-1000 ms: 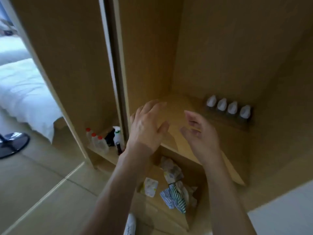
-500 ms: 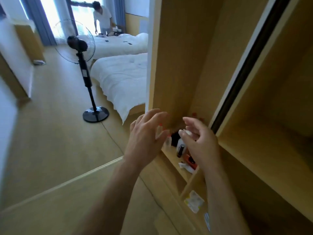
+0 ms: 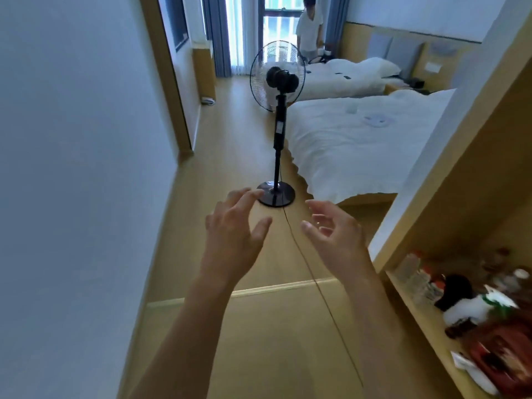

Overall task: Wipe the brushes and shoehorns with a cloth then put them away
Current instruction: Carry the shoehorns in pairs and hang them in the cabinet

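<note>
Both my left hand [image 3: 233, 234] and right hand [image 3: 335, 237] hang empty, fingers loosely spread. I see no brushes, shoehorns or cloth. The fan [image 3: 277, 79] stands at twelve o'clock; walking on, I risk snagging its cord [image 3: 305, 260].

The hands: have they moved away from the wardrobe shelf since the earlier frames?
Yes. Both the left hand and right hand have swung left, off the wardrobe shelf, and now hover empty over the floor near the fan base.
</note>
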`<state>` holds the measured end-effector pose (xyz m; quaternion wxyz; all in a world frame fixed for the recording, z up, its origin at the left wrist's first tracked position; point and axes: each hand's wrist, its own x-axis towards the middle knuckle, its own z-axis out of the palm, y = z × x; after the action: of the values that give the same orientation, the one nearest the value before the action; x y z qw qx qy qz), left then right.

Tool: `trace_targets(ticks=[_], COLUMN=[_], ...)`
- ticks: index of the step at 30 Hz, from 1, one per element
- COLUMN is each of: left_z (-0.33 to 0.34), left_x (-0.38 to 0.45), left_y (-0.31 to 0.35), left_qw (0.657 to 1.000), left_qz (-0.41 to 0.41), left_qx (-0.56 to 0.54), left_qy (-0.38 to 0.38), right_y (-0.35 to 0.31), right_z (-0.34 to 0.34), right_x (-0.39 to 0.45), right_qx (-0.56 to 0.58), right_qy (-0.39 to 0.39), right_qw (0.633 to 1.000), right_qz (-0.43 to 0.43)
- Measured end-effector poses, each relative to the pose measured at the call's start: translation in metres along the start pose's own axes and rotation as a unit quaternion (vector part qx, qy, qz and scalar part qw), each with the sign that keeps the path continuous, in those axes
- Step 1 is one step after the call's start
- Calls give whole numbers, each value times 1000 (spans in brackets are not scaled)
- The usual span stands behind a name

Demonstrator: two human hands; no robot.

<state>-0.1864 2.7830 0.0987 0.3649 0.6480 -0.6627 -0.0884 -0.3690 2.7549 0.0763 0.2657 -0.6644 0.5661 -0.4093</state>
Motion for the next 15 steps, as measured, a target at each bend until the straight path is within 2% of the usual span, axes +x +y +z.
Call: trace_targets(ticks=[8, 15], left_z=[1, 16], left_x=[88, 226], left_y=[-81, -139], left_qw=[996, 990], left_qz=[-72, -95], left_qx=[34, 84], left_qy=[28, 55], right_y=[-6, -5], right_z=[94, 158], right_x=[111, 264], right_qx=[1, 38], right_qy=[-82, -134], right_qw=[996, 989], right_qz=[-37, -55])
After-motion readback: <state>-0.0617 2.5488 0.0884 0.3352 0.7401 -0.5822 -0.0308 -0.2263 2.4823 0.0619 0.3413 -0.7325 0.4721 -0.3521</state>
